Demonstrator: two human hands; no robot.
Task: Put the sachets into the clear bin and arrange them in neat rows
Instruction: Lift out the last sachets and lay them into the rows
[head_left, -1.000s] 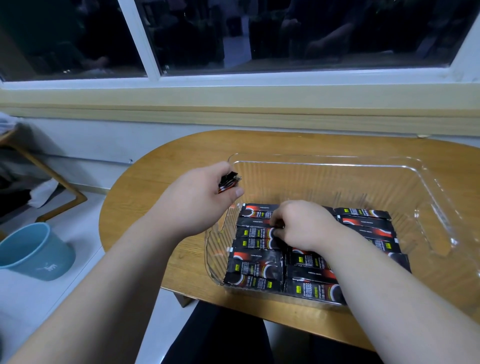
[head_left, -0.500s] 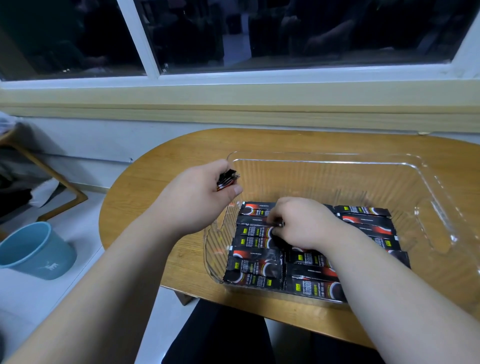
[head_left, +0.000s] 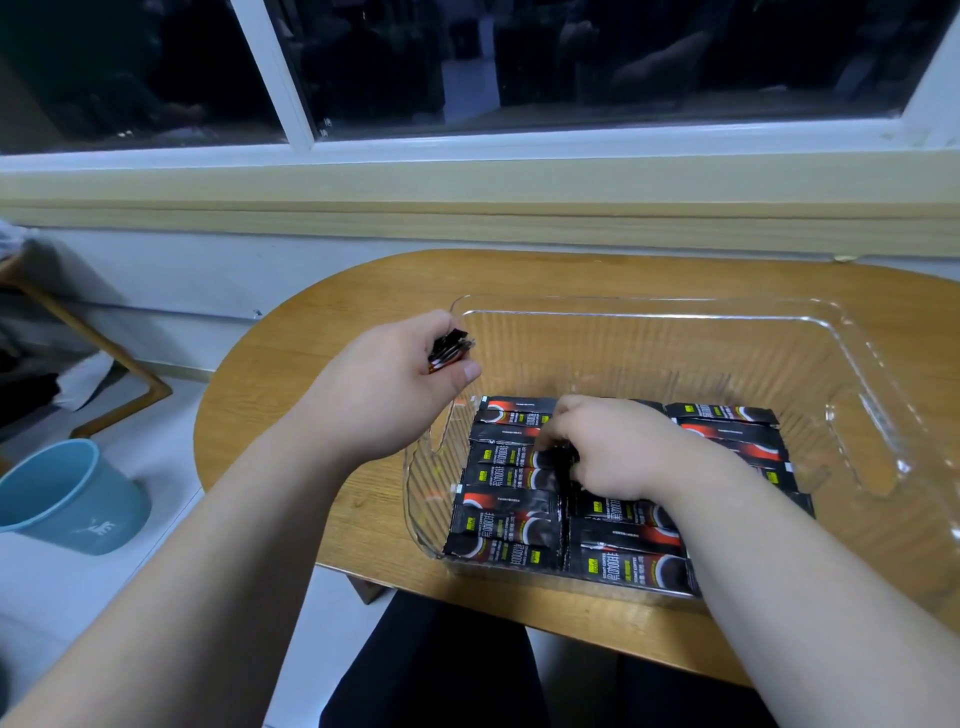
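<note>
Right hand (head_left: 613, 452) covers sachets (head_left: 509, 519); blue bucket (head_left: 67, 493) beside table (head_left: 311, 338).

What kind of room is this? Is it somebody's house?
Probably an office or study room, not certain: a wooden table sits under a big window, a blue wastebasket stands on the floor, and a clear bin holds sachets.
</note>
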